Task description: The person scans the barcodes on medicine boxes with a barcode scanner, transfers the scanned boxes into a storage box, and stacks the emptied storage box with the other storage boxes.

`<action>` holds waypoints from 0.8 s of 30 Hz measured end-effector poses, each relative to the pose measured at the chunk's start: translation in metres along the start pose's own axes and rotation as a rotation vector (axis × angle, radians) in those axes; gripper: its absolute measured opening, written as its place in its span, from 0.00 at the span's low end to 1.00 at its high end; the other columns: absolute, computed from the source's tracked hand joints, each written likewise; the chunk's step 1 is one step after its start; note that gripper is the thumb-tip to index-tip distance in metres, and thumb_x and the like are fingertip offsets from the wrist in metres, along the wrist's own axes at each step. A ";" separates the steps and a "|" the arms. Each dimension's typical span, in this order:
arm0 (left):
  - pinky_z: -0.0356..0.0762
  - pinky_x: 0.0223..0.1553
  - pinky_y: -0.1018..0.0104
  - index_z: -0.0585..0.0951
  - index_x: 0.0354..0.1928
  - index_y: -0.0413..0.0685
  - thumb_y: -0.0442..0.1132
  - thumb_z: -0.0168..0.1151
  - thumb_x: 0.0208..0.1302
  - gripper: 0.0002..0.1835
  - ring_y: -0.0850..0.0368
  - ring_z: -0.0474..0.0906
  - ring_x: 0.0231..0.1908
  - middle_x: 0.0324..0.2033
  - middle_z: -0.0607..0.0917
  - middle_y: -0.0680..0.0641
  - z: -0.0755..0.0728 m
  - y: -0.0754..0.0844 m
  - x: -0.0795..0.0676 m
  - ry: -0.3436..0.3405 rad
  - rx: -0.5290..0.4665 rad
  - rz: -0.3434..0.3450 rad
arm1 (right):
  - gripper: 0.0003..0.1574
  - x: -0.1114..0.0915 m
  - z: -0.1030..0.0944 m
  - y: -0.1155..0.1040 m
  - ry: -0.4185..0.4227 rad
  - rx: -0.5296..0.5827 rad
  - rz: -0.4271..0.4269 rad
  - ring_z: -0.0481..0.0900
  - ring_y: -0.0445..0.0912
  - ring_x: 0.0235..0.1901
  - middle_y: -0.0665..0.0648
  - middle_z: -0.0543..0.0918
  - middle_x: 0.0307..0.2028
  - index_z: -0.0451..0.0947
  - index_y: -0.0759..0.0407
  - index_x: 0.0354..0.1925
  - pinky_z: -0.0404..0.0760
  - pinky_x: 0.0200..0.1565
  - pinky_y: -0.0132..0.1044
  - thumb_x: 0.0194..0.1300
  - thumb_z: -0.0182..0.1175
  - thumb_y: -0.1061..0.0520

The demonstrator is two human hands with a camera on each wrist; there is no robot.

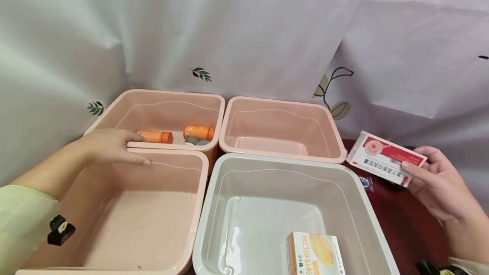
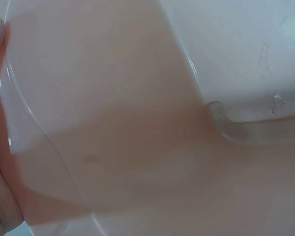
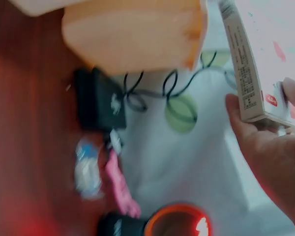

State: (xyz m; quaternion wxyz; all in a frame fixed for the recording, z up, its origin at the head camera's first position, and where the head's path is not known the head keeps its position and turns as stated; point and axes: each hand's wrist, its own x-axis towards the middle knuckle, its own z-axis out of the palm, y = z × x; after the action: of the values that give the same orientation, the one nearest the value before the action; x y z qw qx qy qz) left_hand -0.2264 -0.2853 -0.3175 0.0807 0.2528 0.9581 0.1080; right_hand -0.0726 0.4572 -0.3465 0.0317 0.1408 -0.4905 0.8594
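Observation:
My left hand [image 1: 114, 145] rests over the adjoining rims of the two left pink bins, fingers relaxed and thumb hanging inside the front left bin [image 1: 141, 224]. Just beyond its fingers, the back left bin [image 1: 164, 109] holds orange bottles [image 1: 154, 136] and a few grey-capped items, partly hidden by the rim. Out to the right, beyond the bins, my right hand [image 1: 443, 186] holds a red and white medicine box [image 1: 386, 158] by its end, tilted, with the thumb across its printed face. A yellow and white adhesive bandage box [image 1: 324, 253] stands in the grey bin [image 1: 267, 207].
A second pink bin [image 1: 275, 122] stands at the back right against the patterned cloth [image 1: 259, 33]. On the dark red table [image 3: 29, 123] lie a black box [image 3: 105, 101], a clear packet [image 3: 87, 169], a pink item [image 3: 120, 184] and an orange-rimmed round item [image 3: 179, 211].

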 end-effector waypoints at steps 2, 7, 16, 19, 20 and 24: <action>0.77 0.48 0.50 0.88 0.53 0.56 0.68 0.76 0.57 0.30 0.60 0.81 0.42 0.41 0.86 0.60 0.000 0.000 0.000 -0.001 -0.001 -0.001 | 0.27 0.013 0.014 0.001 -0.039 0.002 -0.036 0.90 0.58 0.46 0.69 0.88 0.48 0.67 0.61 0.60 0.89 0.44 0.46 0.76 0.35 0.82; 0.77 0.47 0.51 0.88 0.52 0.57 0.67 0.77 0.57 0.29 0.59 0.80 0.42 0.39 0.85 0.60 -0.001 0.000 -0.001 -0.022 -0.034 0.000 | 0.27 0.042 0.048 0.005 -0.066 -0.066 -0.077 0.88 0.56 0.50 0.68 0.86 0.52 0.66 0.61 0.61 0.88 0.46 0.45 0.75 0.40 0.82; 0.78 0.49 0.51 0.89 0.56 0.52 0.66 0.79 0.56 0.32 0.57 0.80 0.46 0.43 0.86 0.57 -0.002 0.002 -0.001 -0.043 -0.109 -0.005 | 0.25 0.078 0.084 0.024 -0.098 -0.260 -0.046 0.85 0.52 0.55 0.62 0.85 0.57 0.66 0.57 0.60 0.87 0.49 0.43 0.76 0.47 0.79; 0.78 0.49 0.50 0.89 0.57 0.50 0.66 0.79 0.56 0.35 0.56 0.80 0.46 0.44 0.86 0.56 -0.003 0.003 -0.001 -0.033 -0.093 -0.004 | 0.23 0.085 0.091 0.029 -0.089 -0.296 -0.039 0.84 0.51 0.54 0.60 0.86 0.54 0.67 0.56 0.58 0.86 0.51 0.41 0.76 0.49 0.78; 0.78 0.49 0.50 0.89 0.57 0.50 0.67 0.79 0.56 0.35 0.56 0.80 0.45 0.44 0.86 0.56 -0.003 0.003 -0.001 -0.033 -0.090 -0.003 | 0.22 0.087 0.093 0.031 -0.088 -0.311 -0.039 0.84 0.51 0.54 0.60 0.86 0.53 0.67 0.57 0.58 0.86 0.51 0.40 0.76 0.50 0.78; 0.78 0.48 0.50 0.89 0.53 0.55 0.67 0.77 0.56 0.31 0.59 0.81 0.42 0.42 0.87 0.58 -0.002 0.002 -0.001 -0.016 -0.043 0.006 | 0.18 0.094 0.101 0.036 -0.083 -0.339 -0.040 0.85 0.49 0.50 0.57 0.85 0.48 0.70 0.57 0.53 0.86 0.50 0.38 0.76 0.51 0.77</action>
State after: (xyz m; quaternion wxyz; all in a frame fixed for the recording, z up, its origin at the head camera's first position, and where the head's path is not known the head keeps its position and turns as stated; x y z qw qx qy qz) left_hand -0.2251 -0.2841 -0.3148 0.0932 0.2549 0.9541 0.1270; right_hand -0.1486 0.3451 -0.3025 0.0519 0.1787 -0.6265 0.7569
